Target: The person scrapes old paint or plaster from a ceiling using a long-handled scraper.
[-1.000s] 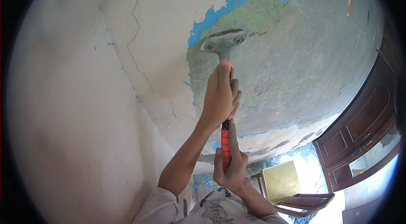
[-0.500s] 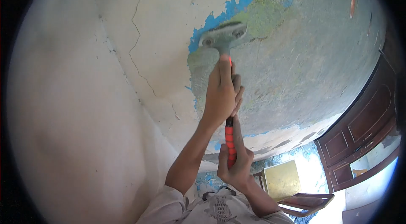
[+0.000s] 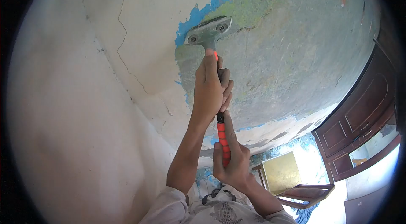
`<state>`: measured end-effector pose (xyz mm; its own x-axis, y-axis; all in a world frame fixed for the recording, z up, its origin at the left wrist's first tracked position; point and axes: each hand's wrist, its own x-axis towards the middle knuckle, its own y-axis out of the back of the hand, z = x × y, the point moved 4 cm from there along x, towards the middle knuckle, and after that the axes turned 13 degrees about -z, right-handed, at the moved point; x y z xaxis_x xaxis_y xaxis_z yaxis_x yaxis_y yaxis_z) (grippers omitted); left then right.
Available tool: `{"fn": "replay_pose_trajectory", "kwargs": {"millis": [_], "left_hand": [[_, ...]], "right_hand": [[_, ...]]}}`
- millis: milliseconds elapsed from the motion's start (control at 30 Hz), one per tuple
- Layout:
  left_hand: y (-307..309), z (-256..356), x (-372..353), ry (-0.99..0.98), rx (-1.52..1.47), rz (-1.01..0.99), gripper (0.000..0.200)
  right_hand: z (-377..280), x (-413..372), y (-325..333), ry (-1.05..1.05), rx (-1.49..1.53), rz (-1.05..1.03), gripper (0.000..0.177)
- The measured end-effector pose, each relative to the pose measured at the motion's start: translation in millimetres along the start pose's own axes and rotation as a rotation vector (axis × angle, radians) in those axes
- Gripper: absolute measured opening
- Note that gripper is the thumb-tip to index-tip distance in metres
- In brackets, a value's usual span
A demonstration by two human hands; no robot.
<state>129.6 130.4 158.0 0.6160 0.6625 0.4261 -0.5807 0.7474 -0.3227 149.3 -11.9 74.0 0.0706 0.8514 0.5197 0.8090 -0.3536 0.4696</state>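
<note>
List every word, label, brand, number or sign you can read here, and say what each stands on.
"YOU": printed on the shirt, small and upside down, a tentative reading.
"GO": in the same shirt print, equally tentative.
Rest of the shirt print: too small and blurred to read.
Scraper, wall and wooden cabinet: no lettering, brand or number that I can make out.

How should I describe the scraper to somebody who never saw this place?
Find the big wall, then the ragged blue strip along its pale paint. At the strip's lower edge is the scraper, held by the left hand above the right hand. Only it has a two-screw metal head and a red-black handle.
</note>
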Motion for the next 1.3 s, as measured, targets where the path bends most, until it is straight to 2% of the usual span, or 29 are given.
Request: {"fn": "replay_pose_trajectory", "kwargs": {"millis": [133, 333, 433, 567, 800, 933, 1167, 1300], "left_hand": [[8, -12, -11, 0.057, 0.005, 0.018, 0.051], [-3, 9, 11, -0.019, 0.072, -0.014, 0.051], [-3, 8, 10, -0.006, 0.066, -0.005, 0.051], [0, -6, -1, 0.035, 0.099, -0.016, 0.05], [-2, 2, 3, 0.022, 0.081, -0.032, 0.049], [1, -6, -3, 0.029, 0.109, -0.054, 0.048], [-3, 3, 2, 0.029, 0.07, -0.024, 0.048], [5, -13, 0, 0.005, 0.087, -0.047, 0.049]], "right_hand": [[7, -11, -14, 0.024, 0.02, 0.048, 0.077], [-2, 11, 6, -0.008, 0.106, -0.011, 0.068], [-4, 10, 6, 0.042, 0.07, 0.025, 0.065], [6, -4, -6, 0.01, 0.059, 0.041, 0.075], [-3, -1, -1, -0.028, 0.049, -0.002, 0.075], [2, -8, -4, 0.011, 0.043, -0.002, 0.067], [-3, -1, 1, 0.019, 0.033, 0.02, 0.075], [6, -6, -6, 0.031, 0.047, 0.021, 0.07]]}}
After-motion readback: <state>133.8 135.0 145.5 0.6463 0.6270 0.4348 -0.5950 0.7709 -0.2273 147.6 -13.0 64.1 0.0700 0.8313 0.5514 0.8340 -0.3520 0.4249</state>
